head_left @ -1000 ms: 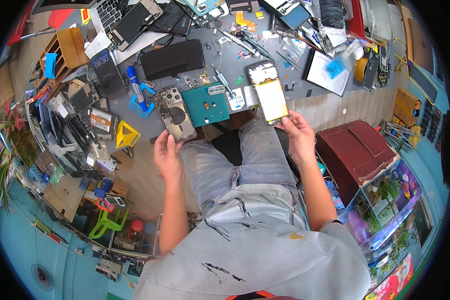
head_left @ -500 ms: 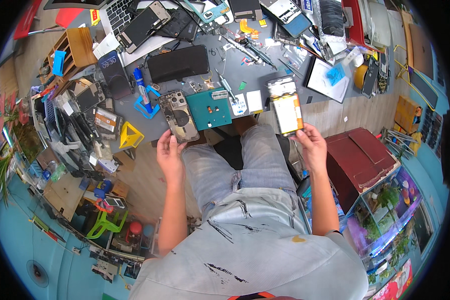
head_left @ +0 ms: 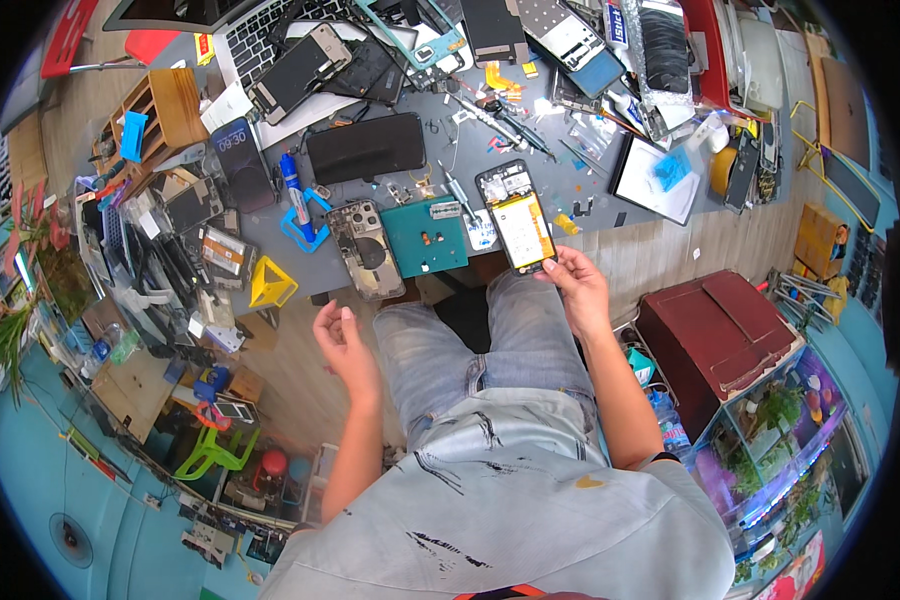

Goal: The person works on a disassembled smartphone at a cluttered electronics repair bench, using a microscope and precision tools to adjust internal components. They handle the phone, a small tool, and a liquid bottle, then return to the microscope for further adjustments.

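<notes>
My right hand [head_left: 578, 288] pinches the lower end of an opened smartphone [head_left: 522, 222], tilted at the desk's near edge with its pale battery and inner parts facing up. My left hand [head_left: 346, 345] hangs just off the desk with fingers loosely curled and apart, holding nothing. Beyond it lies a bare phone back housing [head_left: 366, 245] with a cluster of camera rings and a dark round coil. Right of that housing, a green mat [head_left: 430, 247] carries a few tiny parts. A pen-shaped screwdriver [head_left: 457, 192] rests between the mat and the smartphone.
A dark phone screen [head_left: 366, 149] lies behind the housing, beside a blue marker [head_left: 295, 195] and a lit phone [head_left: 242, 168]. A yellow stand [head_left: 269, 283] sits at the left edge, near piled phone parts. Farther right are a white pad [head_left: 656, 178] and tweezers [head_left: 583, 156].
My left hand has drawn back from the housing's near edge, toward me. My right hand has brought the opened smartphone leftward, close to the screwdriver and mat.
</notes>
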Demonstrator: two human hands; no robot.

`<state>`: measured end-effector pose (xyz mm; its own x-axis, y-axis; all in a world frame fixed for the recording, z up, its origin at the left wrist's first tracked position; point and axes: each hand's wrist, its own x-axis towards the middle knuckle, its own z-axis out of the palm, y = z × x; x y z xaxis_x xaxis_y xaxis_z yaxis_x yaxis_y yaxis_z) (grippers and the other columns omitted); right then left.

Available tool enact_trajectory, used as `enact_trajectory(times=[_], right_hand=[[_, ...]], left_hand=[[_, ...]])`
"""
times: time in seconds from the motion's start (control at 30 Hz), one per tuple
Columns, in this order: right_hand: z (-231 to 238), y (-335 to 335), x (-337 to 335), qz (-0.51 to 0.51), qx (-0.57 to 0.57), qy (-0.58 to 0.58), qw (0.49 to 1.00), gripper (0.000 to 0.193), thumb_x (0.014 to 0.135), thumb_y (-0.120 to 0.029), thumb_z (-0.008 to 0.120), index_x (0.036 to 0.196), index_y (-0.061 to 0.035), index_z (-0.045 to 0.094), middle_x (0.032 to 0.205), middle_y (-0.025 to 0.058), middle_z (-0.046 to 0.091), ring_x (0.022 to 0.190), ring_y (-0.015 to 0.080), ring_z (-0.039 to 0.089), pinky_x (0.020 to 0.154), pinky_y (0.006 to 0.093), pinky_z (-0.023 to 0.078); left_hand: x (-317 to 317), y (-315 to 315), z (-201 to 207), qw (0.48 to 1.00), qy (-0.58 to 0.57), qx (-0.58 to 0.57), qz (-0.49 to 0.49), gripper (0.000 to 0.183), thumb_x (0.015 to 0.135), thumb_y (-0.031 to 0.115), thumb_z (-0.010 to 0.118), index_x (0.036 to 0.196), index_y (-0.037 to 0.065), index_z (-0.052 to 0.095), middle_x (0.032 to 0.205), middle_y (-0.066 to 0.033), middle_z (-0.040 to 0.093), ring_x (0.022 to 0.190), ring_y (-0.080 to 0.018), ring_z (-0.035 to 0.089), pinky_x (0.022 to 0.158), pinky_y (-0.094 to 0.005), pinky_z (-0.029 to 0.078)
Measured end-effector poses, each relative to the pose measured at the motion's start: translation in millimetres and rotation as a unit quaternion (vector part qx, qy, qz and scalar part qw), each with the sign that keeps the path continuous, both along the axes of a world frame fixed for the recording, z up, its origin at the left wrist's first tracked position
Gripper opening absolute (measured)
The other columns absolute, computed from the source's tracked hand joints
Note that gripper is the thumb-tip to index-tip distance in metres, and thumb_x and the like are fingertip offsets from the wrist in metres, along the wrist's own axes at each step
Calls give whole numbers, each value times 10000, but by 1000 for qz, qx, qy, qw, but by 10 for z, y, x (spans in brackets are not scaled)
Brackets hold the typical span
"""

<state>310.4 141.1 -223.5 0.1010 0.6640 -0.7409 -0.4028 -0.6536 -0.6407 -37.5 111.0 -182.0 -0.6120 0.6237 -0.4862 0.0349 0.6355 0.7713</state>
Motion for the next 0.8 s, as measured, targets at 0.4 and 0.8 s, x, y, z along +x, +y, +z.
enact_trajectory(times=[0.4,0.8], right_hand=[[-25,164,-229,-18,-12,27,999,291,975,17,714,1190,-9,519,1062,168,737,955,240,753,863,382,642],[92,212,180,20,-13,-229,973,219,1003,-185,757,1128,-46,642,1021,65,735,761,161,680,695,286,548]], left_hand=[[701,-231,248,975,-49,23,-216,216,990,45,688,1200,19,642,1136,-77,585,909,-131,577,816,-281,504],[712,-393,32,914,-105,-113,-375,184,964,117,737,1110,10,703,975,-70,679,797,-145,628,704,-290,511]])
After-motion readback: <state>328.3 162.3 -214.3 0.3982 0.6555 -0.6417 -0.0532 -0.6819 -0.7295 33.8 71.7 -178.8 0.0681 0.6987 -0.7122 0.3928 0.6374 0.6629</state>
